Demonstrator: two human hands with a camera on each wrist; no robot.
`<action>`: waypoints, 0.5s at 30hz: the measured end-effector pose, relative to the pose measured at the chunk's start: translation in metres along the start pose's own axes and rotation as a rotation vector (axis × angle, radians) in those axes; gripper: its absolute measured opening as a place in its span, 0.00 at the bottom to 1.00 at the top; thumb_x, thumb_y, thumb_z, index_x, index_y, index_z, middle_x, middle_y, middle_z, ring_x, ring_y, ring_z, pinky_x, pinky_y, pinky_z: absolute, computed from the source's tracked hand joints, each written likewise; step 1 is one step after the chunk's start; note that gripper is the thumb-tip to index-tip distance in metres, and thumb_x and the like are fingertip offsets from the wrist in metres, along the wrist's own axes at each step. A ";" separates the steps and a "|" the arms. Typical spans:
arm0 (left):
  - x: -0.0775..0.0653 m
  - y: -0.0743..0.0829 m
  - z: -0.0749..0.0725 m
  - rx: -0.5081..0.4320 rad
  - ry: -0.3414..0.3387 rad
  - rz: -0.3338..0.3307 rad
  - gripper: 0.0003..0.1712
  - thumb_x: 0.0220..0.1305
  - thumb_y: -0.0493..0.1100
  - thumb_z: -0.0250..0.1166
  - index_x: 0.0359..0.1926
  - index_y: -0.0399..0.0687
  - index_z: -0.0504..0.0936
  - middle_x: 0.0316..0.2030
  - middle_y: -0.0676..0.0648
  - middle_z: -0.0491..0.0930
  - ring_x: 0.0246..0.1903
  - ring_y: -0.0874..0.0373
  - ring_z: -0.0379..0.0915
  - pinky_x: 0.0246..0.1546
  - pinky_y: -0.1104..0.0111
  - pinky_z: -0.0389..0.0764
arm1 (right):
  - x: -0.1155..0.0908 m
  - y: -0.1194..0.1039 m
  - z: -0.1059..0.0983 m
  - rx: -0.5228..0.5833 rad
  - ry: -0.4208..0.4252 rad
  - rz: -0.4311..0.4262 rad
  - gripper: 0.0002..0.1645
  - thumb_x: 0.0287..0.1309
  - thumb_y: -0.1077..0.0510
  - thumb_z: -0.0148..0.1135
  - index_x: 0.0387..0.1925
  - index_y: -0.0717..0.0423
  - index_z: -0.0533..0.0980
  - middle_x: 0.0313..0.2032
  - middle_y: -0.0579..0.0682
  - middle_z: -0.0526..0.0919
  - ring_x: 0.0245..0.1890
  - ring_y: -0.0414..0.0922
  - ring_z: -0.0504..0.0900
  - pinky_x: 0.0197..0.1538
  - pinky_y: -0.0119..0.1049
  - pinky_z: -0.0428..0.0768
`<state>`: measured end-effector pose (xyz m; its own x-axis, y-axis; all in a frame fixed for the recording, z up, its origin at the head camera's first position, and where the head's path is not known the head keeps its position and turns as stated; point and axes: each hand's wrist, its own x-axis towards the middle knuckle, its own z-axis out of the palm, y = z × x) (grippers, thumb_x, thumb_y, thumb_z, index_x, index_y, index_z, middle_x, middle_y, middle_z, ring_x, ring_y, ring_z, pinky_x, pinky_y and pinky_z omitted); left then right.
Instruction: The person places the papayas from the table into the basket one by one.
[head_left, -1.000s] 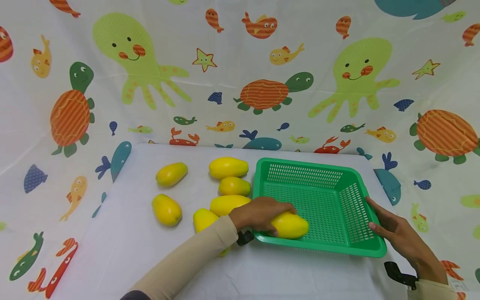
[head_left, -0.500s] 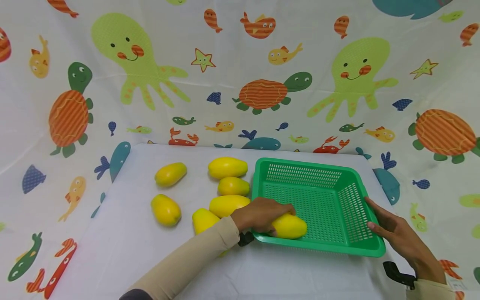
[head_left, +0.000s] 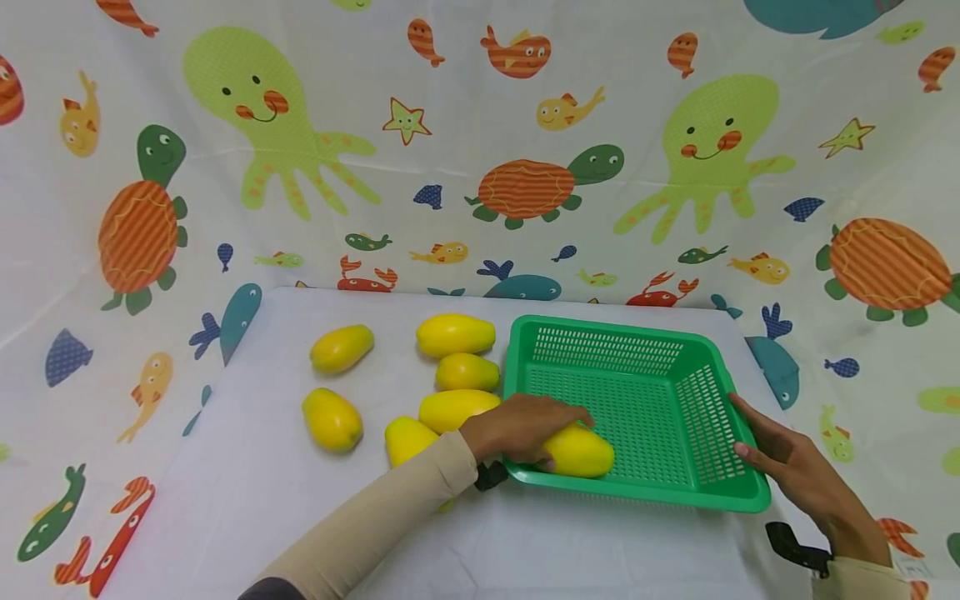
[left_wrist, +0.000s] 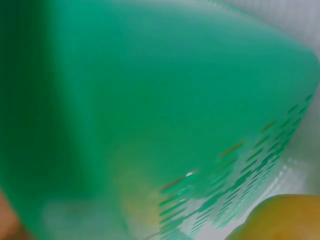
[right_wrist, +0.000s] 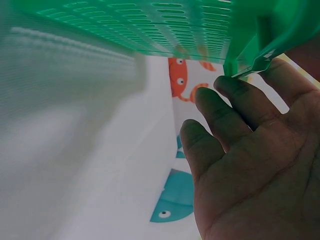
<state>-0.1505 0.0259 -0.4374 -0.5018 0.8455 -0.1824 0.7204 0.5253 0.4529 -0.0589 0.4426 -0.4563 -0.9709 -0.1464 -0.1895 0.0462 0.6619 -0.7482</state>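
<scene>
My left hand [head_left: 521, 429] reaches over the near left rim of a green plastic basket [head_left: 645, 500] and grips a yellow papaya [head_left: 581, 452] inside it. The papaya lies low in the near left corner, its left end covered by the hand. In the left wrist view, the blurred basket wall [left_wrist: 200, 75] fills most of the picture, with part of another yellow papaya [left_wrist: 285, 220] at the lower right. My right hand [head_left: 802, 471] holds the basket's right rim, thumb over the top. The right wrist view has its fingers [right_wrist: 215, 117] below the rim on the outside.
Left of the basket, several more papayas lie on the white cloth, including one at the back [head_left: 456, 335], one at the far left [head_left: 333, 420] and one partly behind my left sleeve [head_left: 408, 440]. A sea-animal patterned curtain [head_left: 450, 125] hangs behind the table.
</scene>
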 end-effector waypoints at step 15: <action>-0.007 -0.002 -0.005 -0.137 0.074 0.067 0.38 0.66 0.45 0.76 0.74 0.59 0.73 0.70 0.53 0.79 0.65 0.59 0.74 0.72 0.66 0.74 | 0.001 0.000 0.000 -0.019 0.001 0.027 0.46 0.80 0.46 0.56 0.86 0.32 0.43 0.85 0.38 0.44 0.64 0.08 0.53 0.56 0.07 0.66</action>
<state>-0.1506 0.0190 -0.4327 -0.4927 0.8660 -0.0853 0.6840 0.4460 0.5773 -0.0600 0.4421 -0.4563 -0.9696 -0.1277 -0.2088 0.0678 0.6797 -0.7304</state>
